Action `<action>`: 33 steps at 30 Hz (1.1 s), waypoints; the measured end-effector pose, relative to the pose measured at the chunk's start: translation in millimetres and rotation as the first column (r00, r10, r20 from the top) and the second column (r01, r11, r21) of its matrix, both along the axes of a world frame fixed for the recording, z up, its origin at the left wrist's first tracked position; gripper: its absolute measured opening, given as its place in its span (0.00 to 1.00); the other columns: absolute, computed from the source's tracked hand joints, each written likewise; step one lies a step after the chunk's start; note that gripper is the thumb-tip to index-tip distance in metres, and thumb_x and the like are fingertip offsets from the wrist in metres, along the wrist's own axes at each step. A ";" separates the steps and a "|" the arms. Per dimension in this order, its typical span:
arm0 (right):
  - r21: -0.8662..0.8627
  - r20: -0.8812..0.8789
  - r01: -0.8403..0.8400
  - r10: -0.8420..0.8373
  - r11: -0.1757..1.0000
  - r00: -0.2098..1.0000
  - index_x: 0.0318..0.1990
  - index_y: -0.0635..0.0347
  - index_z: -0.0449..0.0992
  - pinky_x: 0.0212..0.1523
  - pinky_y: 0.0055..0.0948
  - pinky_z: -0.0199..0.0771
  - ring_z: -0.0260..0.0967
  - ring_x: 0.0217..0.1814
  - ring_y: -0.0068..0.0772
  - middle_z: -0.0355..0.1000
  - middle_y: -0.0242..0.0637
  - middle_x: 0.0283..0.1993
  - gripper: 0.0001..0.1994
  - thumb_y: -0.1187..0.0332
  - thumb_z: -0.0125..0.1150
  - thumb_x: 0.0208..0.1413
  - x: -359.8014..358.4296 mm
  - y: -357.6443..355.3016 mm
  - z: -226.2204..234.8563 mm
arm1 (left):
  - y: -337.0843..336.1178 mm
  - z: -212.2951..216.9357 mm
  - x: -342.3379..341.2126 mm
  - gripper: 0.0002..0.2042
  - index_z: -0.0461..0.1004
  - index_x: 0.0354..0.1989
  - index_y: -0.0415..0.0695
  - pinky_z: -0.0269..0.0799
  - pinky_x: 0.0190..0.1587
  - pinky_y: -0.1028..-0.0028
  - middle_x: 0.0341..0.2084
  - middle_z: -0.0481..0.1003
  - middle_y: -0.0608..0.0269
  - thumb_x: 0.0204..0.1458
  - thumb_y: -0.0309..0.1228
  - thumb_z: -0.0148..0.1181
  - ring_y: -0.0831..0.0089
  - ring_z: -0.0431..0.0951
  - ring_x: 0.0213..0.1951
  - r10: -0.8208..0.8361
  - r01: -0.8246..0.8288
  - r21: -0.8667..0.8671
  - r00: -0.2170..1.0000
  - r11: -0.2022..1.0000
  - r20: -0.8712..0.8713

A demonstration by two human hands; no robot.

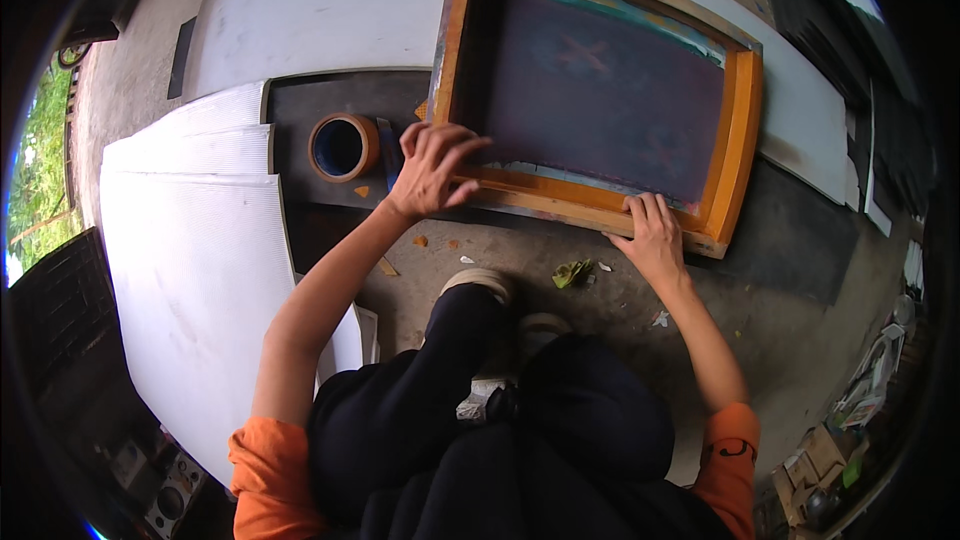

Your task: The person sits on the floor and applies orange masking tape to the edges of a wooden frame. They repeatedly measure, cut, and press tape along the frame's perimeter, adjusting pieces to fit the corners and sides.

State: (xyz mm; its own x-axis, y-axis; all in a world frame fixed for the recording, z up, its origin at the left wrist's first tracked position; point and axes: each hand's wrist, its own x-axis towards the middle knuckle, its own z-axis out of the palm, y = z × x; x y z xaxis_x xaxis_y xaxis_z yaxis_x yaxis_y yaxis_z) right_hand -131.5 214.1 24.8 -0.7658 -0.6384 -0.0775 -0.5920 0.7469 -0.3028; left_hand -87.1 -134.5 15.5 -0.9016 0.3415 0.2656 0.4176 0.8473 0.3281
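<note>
A wooden screen printing frame (736,140) with dark mesh lies ahead of me, slightly to the right. Tape and bluish-green residue line the inside of its bars. My right hand (655,235) grips the near bar toward its right end, fingers over the top and thumb on the near side. At the near left corner is my left hand (430,175), its fingers apart and loosely bent. It holds nothing that I can see, and whether it touches the wood I cannot tell. Left of that hand stands a wide roll of brown tape (369,148), beside a thin blue strip (388,145).
White corrugated sheets (190,260) are stacked at left, and a large white panel (320,15) extends behind the frame. Under the frame lies a dark board (800,230). A crumpled leaf (572,273) and scraps lie on the concrete floor (780,340). Clutter lines the far right.
</note>
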 end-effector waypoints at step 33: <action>-0.085 0.038 0.039 -0.036 0.996 0.999 0.41 0.68 0.71 0.49 0.33 0.71 0.66 0.49 0.40 0.67 0.42 0.43 0.20 0.65 0.67 0.42 6.3 40.9 6.8 | 107.9 12.8 -31.7 0.22 0.66 0.53 0.41 0.66 0.54 0.65 0.44 0.66 0.56 0.52 0.40 0.57 0.59 0.66 0.50 -0.422 0.396 0.154 0.800 0.905 0.426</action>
State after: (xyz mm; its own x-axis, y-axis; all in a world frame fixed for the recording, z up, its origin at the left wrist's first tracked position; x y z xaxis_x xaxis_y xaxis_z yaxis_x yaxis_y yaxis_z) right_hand -125.2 255.0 31.6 -0.7868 -0.6150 -0.0524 -0.5516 0.7387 -0.3875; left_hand -118.9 -26.5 28.3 -0.7060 0.7019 -0.0941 0.5218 0.6054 0.6009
